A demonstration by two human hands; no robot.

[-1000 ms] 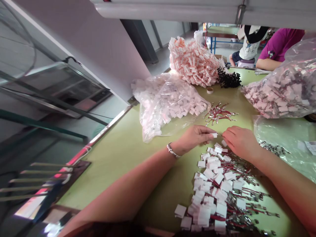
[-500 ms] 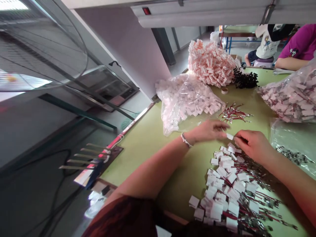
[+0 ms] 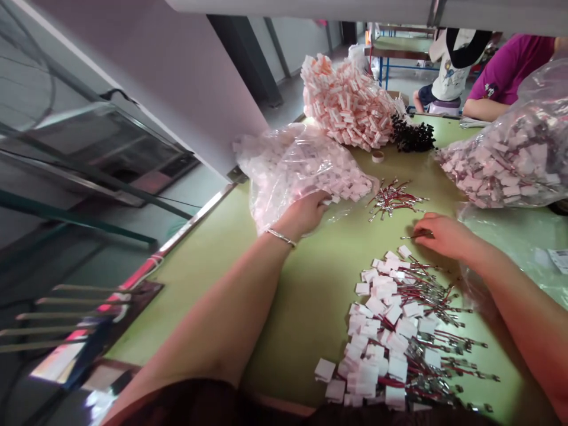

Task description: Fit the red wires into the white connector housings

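Observation:
My left hand is at the front edge of a clear plastic bag of white housings; its fingers are bent round a small white housing. My right hand pinches a thin wire lead with a metal end pointing left. Between the hands and farther back lies a small pile of red wire leads. In front of my right hand spreads a large heap of white housings with red wires and metal ends.
Behind are a pile of pale pink-white parts, black parts and a tape roll. A large bag stands at right. Two people sit beyond. A pronged rack is at the left edge.
My left hand has moved left and back to the bag. The white piece between my hands is gone from there, and my right hand now pinches a lead. The view has shifted right.

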